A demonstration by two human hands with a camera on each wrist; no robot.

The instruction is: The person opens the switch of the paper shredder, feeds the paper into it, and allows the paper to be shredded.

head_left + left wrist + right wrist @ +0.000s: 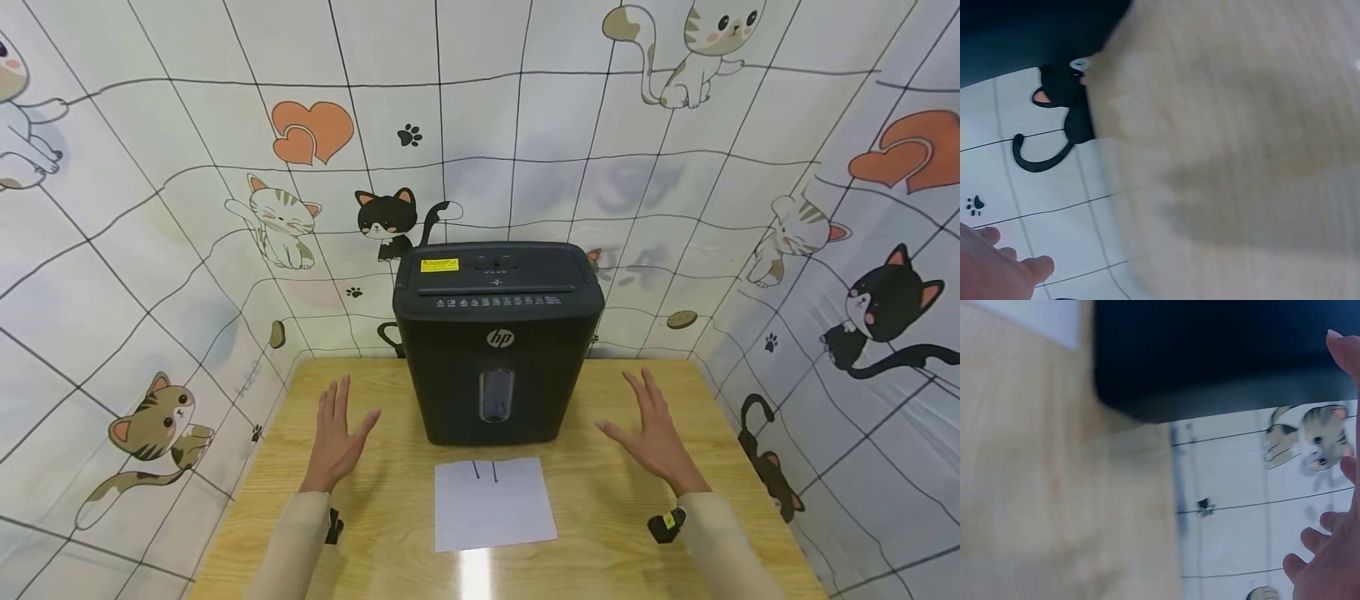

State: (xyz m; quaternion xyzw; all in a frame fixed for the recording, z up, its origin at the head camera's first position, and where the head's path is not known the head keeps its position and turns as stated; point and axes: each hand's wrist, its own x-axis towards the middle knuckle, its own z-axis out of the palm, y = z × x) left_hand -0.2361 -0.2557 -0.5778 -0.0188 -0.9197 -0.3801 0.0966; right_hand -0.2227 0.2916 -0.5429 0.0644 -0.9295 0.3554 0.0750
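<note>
A black HP paper shredder [457, 375] stands upright at the back middle of the table, its feed slot on top and a small clear window in front. Before it lies a white sheet of paper [495, 512] with two short dark lines near its far edge. To the left of the shredder, my left hand [336, 442] is held with fingers extended and thumb spread, holding nothing. My right hand [654, 437] mirrors it on the other side, also empty. In the right wrist view, the right fingers [1313, 540] show beside the dark shredder body [1210, 356].
The light wooden table [600, 533] meets fabric walls [525, 125] printed with cats, hearts and grid lines at the back and both sides. A yellow label [439, 265] sits on the shredder's lid. Dark wrist cameras [666, 526] are strapped at both cuffs.
</note>
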